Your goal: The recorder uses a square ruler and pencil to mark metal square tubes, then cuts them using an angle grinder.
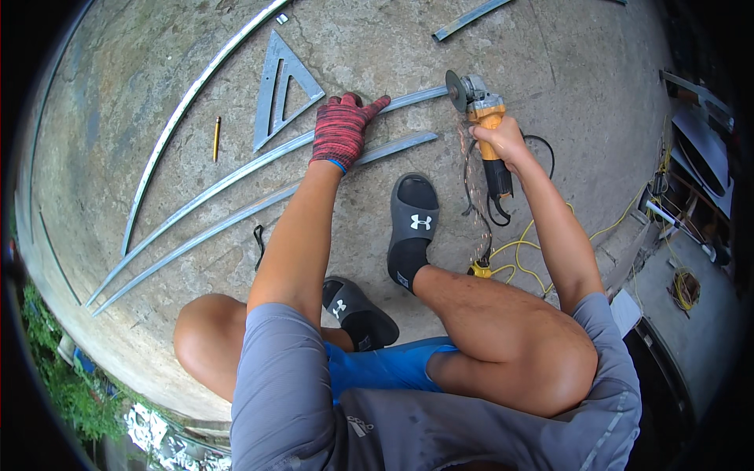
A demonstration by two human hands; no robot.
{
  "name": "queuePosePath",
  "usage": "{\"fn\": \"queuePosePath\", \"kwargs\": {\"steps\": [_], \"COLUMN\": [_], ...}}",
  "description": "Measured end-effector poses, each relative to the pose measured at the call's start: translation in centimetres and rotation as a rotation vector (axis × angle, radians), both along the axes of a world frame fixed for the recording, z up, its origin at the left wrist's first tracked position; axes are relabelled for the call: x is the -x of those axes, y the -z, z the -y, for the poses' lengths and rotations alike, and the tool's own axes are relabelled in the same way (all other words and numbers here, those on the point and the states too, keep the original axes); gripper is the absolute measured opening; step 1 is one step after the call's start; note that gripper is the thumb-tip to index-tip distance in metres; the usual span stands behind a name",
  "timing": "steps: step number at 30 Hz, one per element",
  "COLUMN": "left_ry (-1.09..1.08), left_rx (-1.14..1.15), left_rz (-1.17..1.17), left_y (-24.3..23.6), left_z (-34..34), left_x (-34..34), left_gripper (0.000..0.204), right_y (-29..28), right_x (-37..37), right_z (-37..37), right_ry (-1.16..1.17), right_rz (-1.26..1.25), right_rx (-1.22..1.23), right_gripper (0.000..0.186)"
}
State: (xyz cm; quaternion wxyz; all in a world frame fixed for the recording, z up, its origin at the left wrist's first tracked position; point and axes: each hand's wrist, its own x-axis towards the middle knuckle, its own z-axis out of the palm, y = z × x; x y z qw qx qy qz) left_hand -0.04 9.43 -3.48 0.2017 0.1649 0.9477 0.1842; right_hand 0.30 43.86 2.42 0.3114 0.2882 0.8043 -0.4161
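Note:
My left hand, in a red and black knit glove, grips a long metal strip on the concrete. My bare right hand is closed round a yellow and black angle grinder. Its cutting disc is at the strip's right end, and orange sparks spray downward beside my foot. A second metal strip lies parallel just below the held one. Above my left hand lies a grey triangular square, with a yellow pencil to its left.
Another long strip and a short metal length lie farther off on the concrete floor. A yellow cord winds to the right, where sheets and scraps are piled. My feet in grey slides are close below.

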Motion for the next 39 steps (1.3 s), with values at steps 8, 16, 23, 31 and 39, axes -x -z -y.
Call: {"fn": "queuePosePath", "kwargs": {"steps": [8, 16, 23, 31, 39], "left_ry": [0.020, 0.008, 0.012, 0.022, 0.023], "left_rx": [0.028, 0.000, 0.011, 0.043, 0.058], "left_rz": [0.027, -0.029, -0.025, 0.035, 0.090], "left_y": [-0.14, 0.25, 0.08, -0.30, -0.62], "left_z": [-0.02, 0.03, 0.01, -0.03, -0.14], "left_x": [0.14, -0.04, 0.03, 0.18, 0.36], "left_gripper": [0.070, 0.068, 0.067, 0.072, 0.070], "right_y": [0.12, 0.23, 0.13, 0.40, 0.31], "right_x": [0.11, -0.03, 0.08, -0.13, -0.01], "right_z": [-0.17, -0.18, -0.07, -0.36, -0.32], "right_ry": [-0.018, 0.002, -0.010, -0.003, -0.006], "right_rz": [-0.005, -0.012, -0.006, -0.002, -0.004], "right_rx": [-0.008, 0.025, 0.016, 0.005, 0.004], "right_gripper": [0.030, 0.031, 0.030, 0.032, 0.033]}}
